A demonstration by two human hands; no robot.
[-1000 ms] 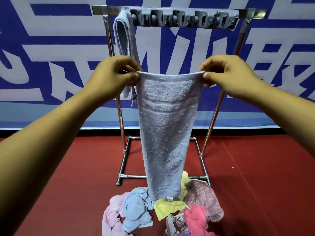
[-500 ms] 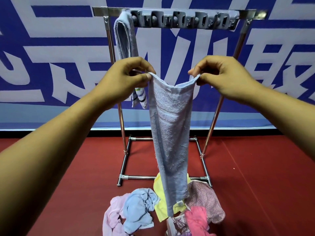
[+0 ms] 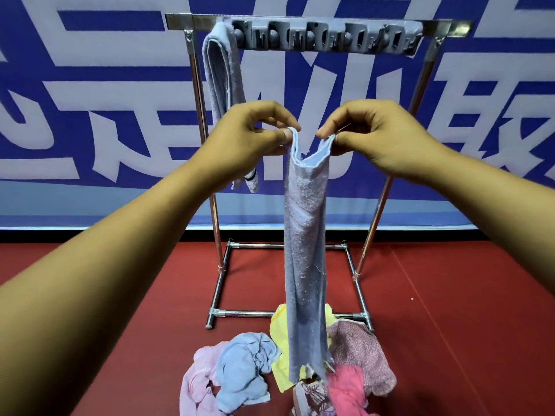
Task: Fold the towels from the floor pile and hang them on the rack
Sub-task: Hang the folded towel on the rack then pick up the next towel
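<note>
While the pale blue towel [image 3: 304, 253] is hanging lengthwise in a narrow, slack column, its fuzzy terry face is showing and its lower end is dangling just over the floor pile [image 3: 288, 373] of pink, yellow and blue cloths. I am watching the left hand [image 3: 249, 136] pinching one top corner between thumb and curled fingers, and the right hand [image 3: 375, 133] pinching the other, the two hands sitting near each other so the top edge is sagging between them. Behind, a folded towel [image 3: 223, 85] is draping over the rack [image 3: 327, 25] at its left end.
</note>
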